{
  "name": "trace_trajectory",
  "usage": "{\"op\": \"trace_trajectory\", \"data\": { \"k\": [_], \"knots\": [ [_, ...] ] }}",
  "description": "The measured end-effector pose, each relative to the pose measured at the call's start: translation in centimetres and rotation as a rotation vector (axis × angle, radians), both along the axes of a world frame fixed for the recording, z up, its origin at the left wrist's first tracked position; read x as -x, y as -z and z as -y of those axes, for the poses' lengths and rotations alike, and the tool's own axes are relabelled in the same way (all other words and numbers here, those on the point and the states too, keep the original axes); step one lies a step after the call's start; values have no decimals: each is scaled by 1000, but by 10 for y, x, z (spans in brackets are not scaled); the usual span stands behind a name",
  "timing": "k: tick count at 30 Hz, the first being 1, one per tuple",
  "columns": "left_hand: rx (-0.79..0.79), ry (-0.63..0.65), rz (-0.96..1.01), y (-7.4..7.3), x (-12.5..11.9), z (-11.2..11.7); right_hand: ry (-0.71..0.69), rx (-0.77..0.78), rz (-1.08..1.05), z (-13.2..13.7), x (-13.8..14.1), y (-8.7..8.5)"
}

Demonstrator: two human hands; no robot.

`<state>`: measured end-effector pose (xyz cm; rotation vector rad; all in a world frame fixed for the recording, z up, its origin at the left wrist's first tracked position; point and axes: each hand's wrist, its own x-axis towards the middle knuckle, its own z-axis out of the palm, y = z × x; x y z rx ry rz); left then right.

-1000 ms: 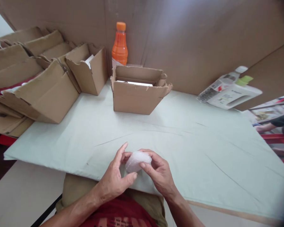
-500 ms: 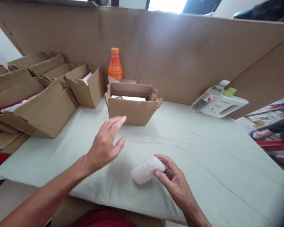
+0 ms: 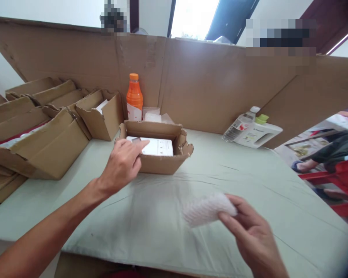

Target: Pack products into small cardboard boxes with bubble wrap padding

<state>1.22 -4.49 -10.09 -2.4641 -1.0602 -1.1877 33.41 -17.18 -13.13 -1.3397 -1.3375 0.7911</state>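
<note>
My right hand (image 3: 249,227) pinches a bubble-wrapped roll (image 3: 203,211) between thumb and fingers, holding it above the front part of the covered table. The roll is whitish and blurred; what is inside the wrap cannot be seen. Ahead and to the left, my left hand (image 3: 123,164) is at the front rim of a small open cardboard box (image 3: 159,165), its index finger reaching over the edge and its thumb outside. Inside that box lies a flat white item with small print (image 3: 158,147), partly covered by my fingers.
Several open cardboard boxes (image 3: 58,143) crowd the left side. An orange bottle (image 3: 134,96) stands behind the small box. At the right back, a clear bottle (image 3: 240,125) and white jug (image 3: 258,135) lean against the cardboard wall (image 3: 203,85). A person's leg (image 3: 321,154) shows beyond, near a red chair (image 3: 345,181).
My left hand has moved forward to the box rim, and more of the box's inside shows. The wrapped roll has shifted right with my right hand. The view has tilted up.
</note>
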Motion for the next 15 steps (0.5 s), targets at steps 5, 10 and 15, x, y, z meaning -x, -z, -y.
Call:
{"op": "trace_trajectory", "data": {
  "k": [5, 10, 15],
  "knots": [
    [62, 66, -89, -6, 13, 84, 224, -200, -171, 0, 8, -55],
    [69, 98, -13, -2, 12, 114, 139, -426, 32, -27, 44, -82],
    [76, 82, 84, 2, 6, 118, 149, -405, 685, -53, 63, -83]
  ]
}}
